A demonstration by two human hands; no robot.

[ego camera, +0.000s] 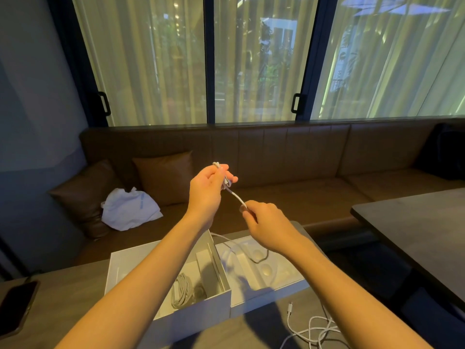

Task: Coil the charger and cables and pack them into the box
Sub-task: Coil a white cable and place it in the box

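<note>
My left hand (208, 187) is raised above the table and grips a small coil of white cable (235, 195). A short free end runs down from it to my right hand (264, 222), which pinches that end. Below my arms the open white box (201, 311) stands on the table, and a coiled white cable (181, 290) lies inside it. To its right lies the box lid (266, 293) with a moulded insert, and a thin cable is draped over it. A loose tangled white cable (314, 331) lies on the table at the front right.
A dark phone (16, 308) rests on the table at the left edge. Behind the table runs a brown bench with cushions (163, 177) and a white bag (128, 210). A second dark table (415, 227) stands at the right.
</note>
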